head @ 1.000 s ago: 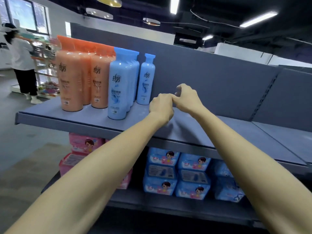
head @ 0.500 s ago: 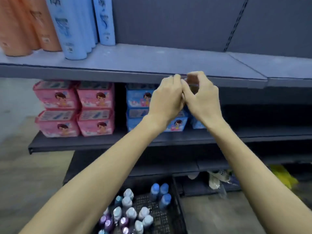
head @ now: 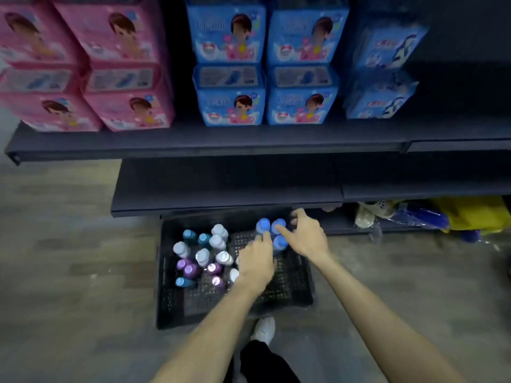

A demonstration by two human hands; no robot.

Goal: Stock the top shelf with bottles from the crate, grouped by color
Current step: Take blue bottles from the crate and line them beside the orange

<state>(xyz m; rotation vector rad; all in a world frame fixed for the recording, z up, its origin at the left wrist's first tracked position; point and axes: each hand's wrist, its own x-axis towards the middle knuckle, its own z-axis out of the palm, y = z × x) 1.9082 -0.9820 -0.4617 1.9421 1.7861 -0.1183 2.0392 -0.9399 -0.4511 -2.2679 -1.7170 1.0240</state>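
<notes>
1. A white shoe stands on the floor just before the black plastic lattice crate.
2. Left hand reaches palm-down, fingers loosely spread, fingertips at one of three blue-capped bottles; grip unclear.
3. Right hand, fingers wide, touches them from the right.
4. The crate's left half holds seven pale-capped, four purple, three teal bottles.
5. The crate's far edge sits under the dark bottom shelf.

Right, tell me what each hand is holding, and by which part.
Nothing is clearly held. Left hand and right hand reach onto the blue bottles at their caps; grip cannot be told.
</notes>
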